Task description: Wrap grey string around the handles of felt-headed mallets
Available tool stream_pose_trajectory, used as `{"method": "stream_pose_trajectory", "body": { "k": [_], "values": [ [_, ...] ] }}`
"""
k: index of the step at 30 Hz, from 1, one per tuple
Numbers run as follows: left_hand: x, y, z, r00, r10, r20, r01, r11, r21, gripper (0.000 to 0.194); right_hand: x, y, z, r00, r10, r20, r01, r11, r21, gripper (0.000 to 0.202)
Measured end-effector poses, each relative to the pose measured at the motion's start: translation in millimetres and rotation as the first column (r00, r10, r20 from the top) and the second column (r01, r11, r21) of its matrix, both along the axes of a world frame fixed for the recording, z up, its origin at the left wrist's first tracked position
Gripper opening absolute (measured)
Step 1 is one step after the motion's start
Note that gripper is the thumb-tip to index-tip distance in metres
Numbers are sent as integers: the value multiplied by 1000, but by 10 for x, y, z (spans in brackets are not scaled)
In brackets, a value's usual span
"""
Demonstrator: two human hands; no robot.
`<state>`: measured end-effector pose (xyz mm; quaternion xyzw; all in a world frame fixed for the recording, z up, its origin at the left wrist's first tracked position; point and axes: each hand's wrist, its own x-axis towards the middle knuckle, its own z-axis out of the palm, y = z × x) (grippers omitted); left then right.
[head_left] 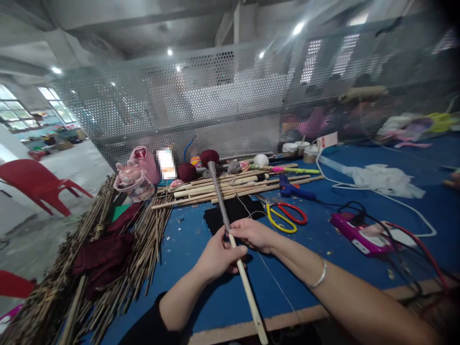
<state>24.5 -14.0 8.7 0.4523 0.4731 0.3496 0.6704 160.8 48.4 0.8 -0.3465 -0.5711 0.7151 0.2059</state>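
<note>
A long wooden stick (247,290) slants across the blue table, its upper part covered in grey wrapping (219,196). My left hand (220,255) is closed around the stick near the lower end of the wrapping. Just above and to the right, my right hand (251,234) pinches the stick at the edge of the grey part. A thin grey thread (276,279) runs below my right hand toward the table's front edge. Behind the hands lies a black cloth (233,213). Scissors with yellow and red handles (282,225) rest right of it.
Bundled twigs (143,258) and a dark red cloth (104,256) lie left. Wooden sticks (201,191), yarn balls (187,171) and a pink pot (143,165) stand behind. At right are a blue glue gun (294,189), a magenta power strip (359,235) and cables.
</note>
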Motion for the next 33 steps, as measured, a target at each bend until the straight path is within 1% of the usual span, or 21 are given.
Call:
{"method": "stream_pose_trajectory", "body": {
  "k": [2, 4, 6, 8, 10, 11, 13, 14, 16, 18, 19, 21, 25, 27, 29, 31, 33],
  "values": [
    [13, -5, -6, 999, 35, 9, -35, 999, -1, 67, -19, -12, 18, 998, -59, -10, 59, 998, 35, 29],
    [-2, 1, -7, 997, 16, 77, -12, 999, -44, 68, 1, -4, 39, 997, -78, -2, 78, 997, 5, 29],
    [-33, 8, 2, 986, -38, 165, 52, 996, -78, 68, 55, 22, 53, 999, -39, 3, 39, 996, -79, 29],
    [-64, 12, 15, 970, -91, 227, 115, 989, -94, 71, 114, 53, 52, 999, 28, -16, -30, 987, -160, 28],
    [-80, 12, 23, 962, -126, 243, 156, 981, -111, 76, 145, 72, 35, 997, 82, -13, -83, 976, -201, 29],
    [-82, 11, 23, 961, -137, 239, 170, 978, -121, 79, 143, 75, 22, 996, 89, -1, -88, 977, -196, 29],
    [-76, 11, 10, 969, -128, 210, 158, 979, -130, 85, 106, 64, -7, 998, 54, 33, -49, 988, -147, 30],
    [-70, 13, -3, 979, -106, 175, 128, 985, -119, 87, 76, 53, -20, 999, 17, 49, -12, 994, -111, 30],
    [-56, 20, -40, 997, -34, 67, 37, 998, -50, 88, 14, 31, -39, 995, -67, 71, 70, 997, -43, 29],
    [-46, 31, -77, 999, 18, -38, -16, 999, 44, 84, -25, 20, -42, 989, -126, 76, 126, 992, 2, 28],
    [-44, 35, -90, 998, 26, -61, -22, 997, 73, 82, -29, 21, -37, 987, -141, 73, 140, 990, 15, 28],
    [-46, 38, -92, 999, 20, -32, -18, 997, 69, 80, -5, 34, -19, 989, -131, 69, 131, 991, 9, 28],
    [-63, 21, -27, 992, -5, 123, 10, 999, -41, 83, 84, 65, 18, 997, -41, 72, 43, 998, -34, 28],
    [-72, 19, -8, 989, -39, 145, 49, 996, -71, 80, 84, 66, 13, 993, -59, 101, 59, 998, 4, 28],
    [-76, 27, -23, 993, -56, 103, 62, 996, -63, 73, 46, 57, -9, 984, -127, 123, 118, 990, 80, 28],
    [-75, 41, -64, 999, -40, -5, 40, 999, 2, 66, -3, 45, -32, 975, -186, 119, 166, 974, 157, 29],
    [-68, 51, -102, 995, -17, -97, 24, 997, 80, 61, -30, 37, -37, 973, -198, 119, 173, 967, 188, 30]
  ]
}}
